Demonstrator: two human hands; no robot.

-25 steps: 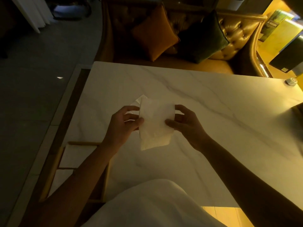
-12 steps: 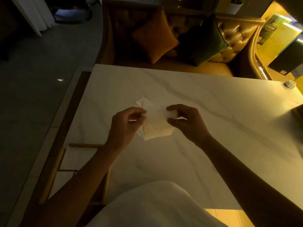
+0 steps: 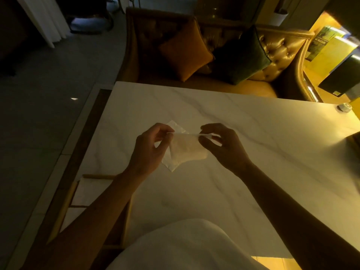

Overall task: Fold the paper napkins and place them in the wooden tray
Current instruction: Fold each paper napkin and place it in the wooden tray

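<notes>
A white paper napkin [image 3: 187, 148] hangs above the middle of the marble table [image 3: 253, 152]. My left hand [image 3: 150, 151] pinches its top left corner and my right hand [image 3: 222, 145] pinches its top right corner, so the top edge is stretched between them. Beneath it, flat on the table, lies a stack of more napkins [image 3: 176, 125], mostly hidden by my left hand and the held one. The wooden tray [image 3: 66, 201] sits at the table's near left edge with white folded napkins [image 3: 91, 191] inside, partly covered by my left forearm.
A tufted sofa [image 3: 276, 55] with an orange cushion [image 3: 185, 53] and a dark green cushion [image 3: 241, 55] stands behind the table. A small round white object [image 3: 344, 107] rests at the table's far right corner. My white clothing [image 3: 185, 248] fills the bottom centre.
The napkin was held upright and facing me; its top has since tipped forward and it now hangs lower and shorter, gripped by the top corners. Both hands rose slightly.
</notes>
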